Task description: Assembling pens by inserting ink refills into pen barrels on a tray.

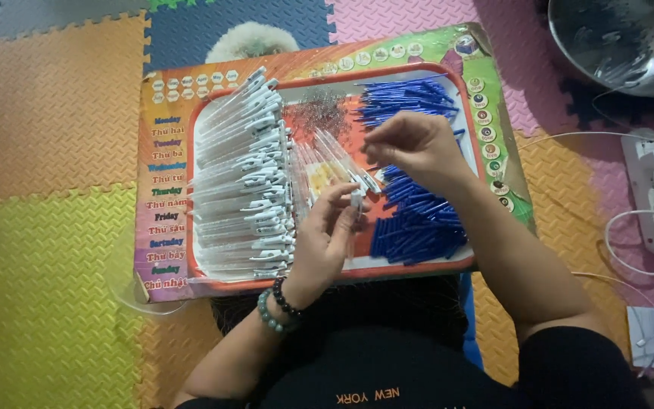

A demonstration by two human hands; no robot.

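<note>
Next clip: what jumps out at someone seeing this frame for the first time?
A colourful board lies across the person's lap, loaded with a dense stack of clear pen barrels on its left and heaps of blue pen parts on its right. Over the middle, the left hand pinches a clear barrel upright while the right hand hovers just above with fingertips pinched. Bright foam floor mats in orange, yellow and pink surround it all.

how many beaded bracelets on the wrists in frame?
2, both on the left wrist, side by side: a black beaded bracelet nearer the left hand, and a grey-green beaded bracelet just behind it. The right wrist looks bare; its underside is hidden.
</note>
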